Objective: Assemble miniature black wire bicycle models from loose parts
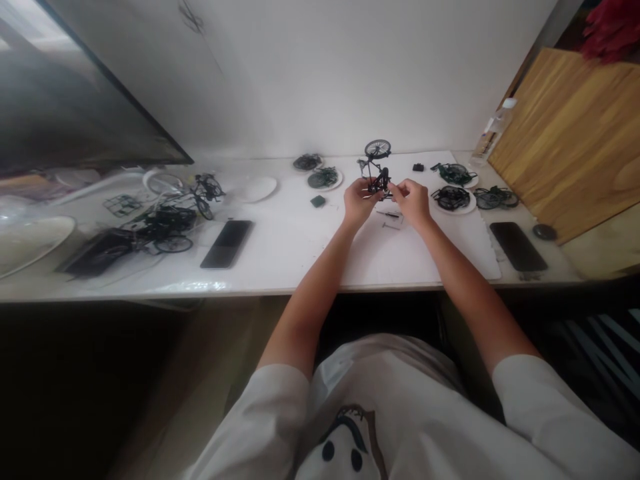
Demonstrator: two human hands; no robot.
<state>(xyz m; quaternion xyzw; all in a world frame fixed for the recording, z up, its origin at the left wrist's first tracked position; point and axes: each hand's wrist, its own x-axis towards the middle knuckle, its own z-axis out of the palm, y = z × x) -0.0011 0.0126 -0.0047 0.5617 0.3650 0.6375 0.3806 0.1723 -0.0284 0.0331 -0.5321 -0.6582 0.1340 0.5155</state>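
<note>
A small black model bicycle (373, 170) is held up over the white sheet, its spoked wheel pointing away from me. My left hand (359, 202) is closed round its near part from the left. From the right, the fingers of my right hand (411, 200) pinch at the same near end; whether a tiny part sits between them I cannot make out. Just below the hands, a small screwdriver-like tool (391, 215) and a thin metal piece (391, 227) lie on the white sheet (425, 257).
Plates of dark bicycle parts stand behind and right: a plate (334, 184) and another (467, 205). Phones (227, 244) (519, 247) lie on both sides. Model bicycles (173, 223) cluster left. A bottle (493, 133) leans near the wooden board (575, 133).
</note>
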